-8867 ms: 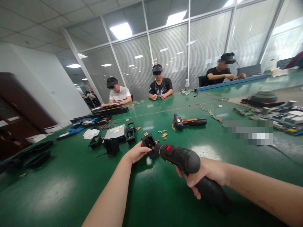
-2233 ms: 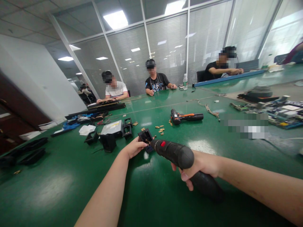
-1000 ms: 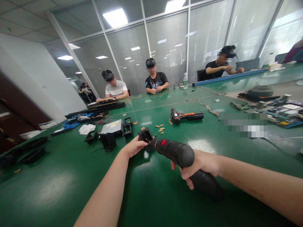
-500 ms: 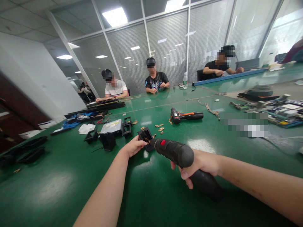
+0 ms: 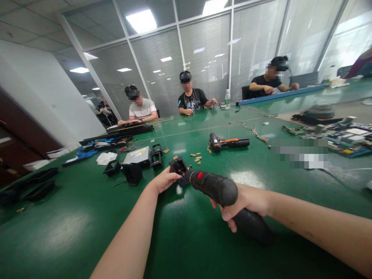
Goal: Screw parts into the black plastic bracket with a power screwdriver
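Observation:
My right hand (image 5: 247, 203) grips a black electric screwdriver (image 5: 215, 187) with a red switch. Its tip points into a small black plastic bracket (image 5: 178, 166) standing on the green table (image 5: 186, 240). My left hand (image 5: 164, 180) is closed on the near side of that bracket and holds it steady. Several small brass parts (image 5: 197, 157) lie scattered just beyond the bracket.
A second screwdriver, orange and black (image 5: 228, 143), lies further back. More black brackets (image 5: 132, 173) and a silver drive (image 5: 137, 156) sit at the left. Circuit boards (image 5: 345, 137) fill the right. Three people sit at the far side, one in a white shirt (image 5: 141, 110).
My hands, the screwdriver and the bracket stay in place. The view has shifted slightly since the earliest frame. The people across the table have moved their hands a little.

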The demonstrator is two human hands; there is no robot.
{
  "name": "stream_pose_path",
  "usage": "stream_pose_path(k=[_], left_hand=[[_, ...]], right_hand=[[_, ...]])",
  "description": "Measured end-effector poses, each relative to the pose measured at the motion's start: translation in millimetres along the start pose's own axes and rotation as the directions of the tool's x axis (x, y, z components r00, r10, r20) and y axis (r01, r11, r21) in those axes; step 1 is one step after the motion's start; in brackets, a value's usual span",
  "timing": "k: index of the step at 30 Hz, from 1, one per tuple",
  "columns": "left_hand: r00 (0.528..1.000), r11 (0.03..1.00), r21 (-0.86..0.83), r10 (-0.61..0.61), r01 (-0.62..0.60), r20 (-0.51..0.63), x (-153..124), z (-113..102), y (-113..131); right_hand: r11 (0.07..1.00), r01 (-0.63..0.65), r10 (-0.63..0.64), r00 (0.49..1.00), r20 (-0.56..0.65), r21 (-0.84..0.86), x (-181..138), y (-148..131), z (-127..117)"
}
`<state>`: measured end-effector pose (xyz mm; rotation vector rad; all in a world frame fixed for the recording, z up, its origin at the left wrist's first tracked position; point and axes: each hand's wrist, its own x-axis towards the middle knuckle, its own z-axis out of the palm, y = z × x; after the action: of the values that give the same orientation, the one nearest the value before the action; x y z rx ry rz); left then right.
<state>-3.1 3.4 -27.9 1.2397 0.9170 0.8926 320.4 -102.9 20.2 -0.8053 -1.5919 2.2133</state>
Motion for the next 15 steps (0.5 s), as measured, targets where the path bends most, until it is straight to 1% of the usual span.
stream_pose_path(k=[6,15], left_hand=[[1.0,1.0,-0.023,-0.012,0.012,-0.002,-2.1,3.9,3.2],[0.999,1.0,-0.019,-0.024,0.024,-0.025,-1.1,1.6,1.7]], right_hand=[[1.0,0.004,-0.004,1.0,-0.013,0.0,-1.8,1.1,1.2],[1.0,0.006,-0.006,1.0,-0.022,0.005,-0.7,1.7,2.9]])
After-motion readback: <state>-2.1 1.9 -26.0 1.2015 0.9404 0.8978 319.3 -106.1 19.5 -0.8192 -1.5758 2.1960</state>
